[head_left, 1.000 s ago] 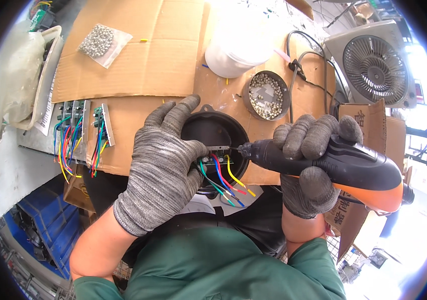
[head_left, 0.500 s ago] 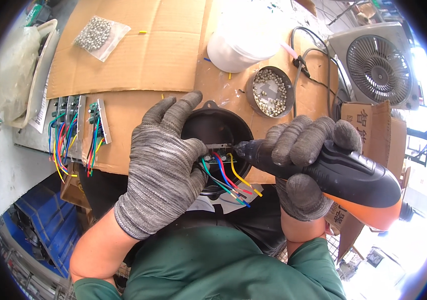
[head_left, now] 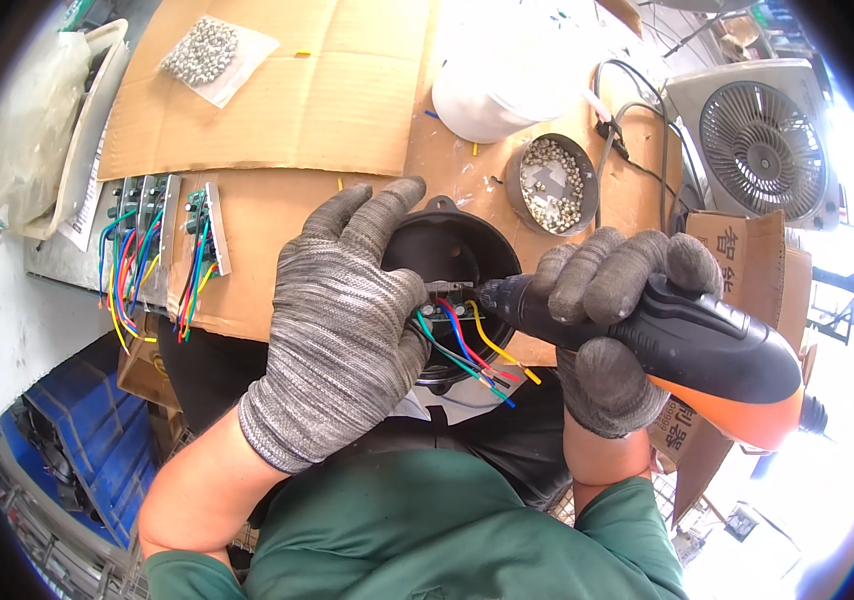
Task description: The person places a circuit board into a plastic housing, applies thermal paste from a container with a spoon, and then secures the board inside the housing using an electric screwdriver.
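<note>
A round black housing (head_left: 447, 245) holds a small circuit board (head_left: 454, 311) with a metal strip along its far edge. Coloured wires (head_left: 473, 352) trail from the board over the near rim. My gloved left hand (head_left: 347, 310) lies over the housing's left side, thumb and forefinger closed at the board's left end, two other fingers stretched toward the far rim; the fingertips' contact is partly hidden. Wrapped in my gloved right hand (head_left: 617, 310) is a black and orange electric screwdriver (head_left: 702, 345). Its tip points left at the right end of the metal strip.
Just beyond the housing stand a round tin of small screws (head_left: 551, 185) and a white tub (head_left: 492, 95). A bag of metal parts (head_left: 204, 52) lies on cardboard. More wired boards (head_left: 205, 235) sit at left. A fan (head_left: 762, 140), cables (head_left: 637, 105) and a carton (head_left: 737, 255) occupy the right.
The whole view has shifted slightly, so the table things appear a little further right. Both hands keep their grips, and the screwdriver tip stays at the metal strip.
</note>
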Demonstrator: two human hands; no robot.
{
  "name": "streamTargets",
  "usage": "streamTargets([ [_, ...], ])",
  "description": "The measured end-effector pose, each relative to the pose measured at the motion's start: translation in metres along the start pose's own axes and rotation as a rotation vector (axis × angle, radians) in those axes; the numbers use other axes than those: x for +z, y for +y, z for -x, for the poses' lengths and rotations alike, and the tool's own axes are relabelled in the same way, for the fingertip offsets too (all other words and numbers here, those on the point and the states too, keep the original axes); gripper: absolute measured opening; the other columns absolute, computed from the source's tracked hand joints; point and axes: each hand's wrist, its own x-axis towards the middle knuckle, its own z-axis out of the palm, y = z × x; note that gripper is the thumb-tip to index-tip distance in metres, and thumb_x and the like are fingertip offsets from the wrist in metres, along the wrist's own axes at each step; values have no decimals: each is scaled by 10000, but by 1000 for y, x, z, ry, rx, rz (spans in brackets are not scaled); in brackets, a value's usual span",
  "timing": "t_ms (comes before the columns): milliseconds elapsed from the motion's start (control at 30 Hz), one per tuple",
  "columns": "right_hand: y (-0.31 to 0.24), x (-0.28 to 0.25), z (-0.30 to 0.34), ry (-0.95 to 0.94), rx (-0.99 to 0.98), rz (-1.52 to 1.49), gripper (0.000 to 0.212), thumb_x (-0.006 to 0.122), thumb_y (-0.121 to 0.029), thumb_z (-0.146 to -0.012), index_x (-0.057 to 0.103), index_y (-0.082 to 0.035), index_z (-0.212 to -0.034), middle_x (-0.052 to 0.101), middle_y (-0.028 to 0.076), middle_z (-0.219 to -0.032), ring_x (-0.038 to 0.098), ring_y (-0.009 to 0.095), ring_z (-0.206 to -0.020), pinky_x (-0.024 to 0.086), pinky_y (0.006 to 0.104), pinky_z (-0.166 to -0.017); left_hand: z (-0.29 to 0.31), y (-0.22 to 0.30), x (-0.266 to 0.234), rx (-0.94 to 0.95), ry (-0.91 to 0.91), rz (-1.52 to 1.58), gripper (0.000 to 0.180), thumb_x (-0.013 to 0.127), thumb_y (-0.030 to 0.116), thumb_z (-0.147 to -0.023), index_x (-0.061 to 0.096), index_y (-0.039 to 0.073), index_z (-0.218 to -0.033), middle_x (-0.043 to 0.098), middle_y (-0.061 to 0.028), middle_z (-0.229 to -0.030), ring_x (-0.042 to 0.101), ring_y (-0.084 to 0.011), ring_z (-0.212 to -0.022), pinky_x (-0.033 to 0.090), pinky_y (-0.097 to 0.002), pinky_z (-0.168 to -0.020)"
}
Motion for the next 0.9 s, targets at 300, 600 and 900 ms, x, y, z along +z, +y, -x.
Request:
streamTargets([
  [300,-3,5,-1,42,28,31,752,814,-36,-862,472,-206,-1510,620,39,-983,635,223,-919,552,434,-891,0,-2,1,19,44,30,267,793,23,-571,755,4,-834,538,-244,-1417,467,-454,-1312,401,-506,-1101],
  [600,-10,13,-4,-71,72,110,786,842,-14,-818,490,-204,-1495,628,53,-1021,625,229,-996,540,414,-928,2,-4,3,38,94,-38,251,767,79,-579,771,0,-817,608,-199,-1389,547,-461,-1259,465,-516,-1043],
  [900,-10,30,-1,78,208,-26,719,817,90,-790,520,-111,-1413,615,93,-1050,603,226,-1043,519,386,-951,4,-6,5,34,95,10,227,768,63,-577,757,-3,-793,582,-239,-1378,521,-461,-1256,440,-520,-1046],
])
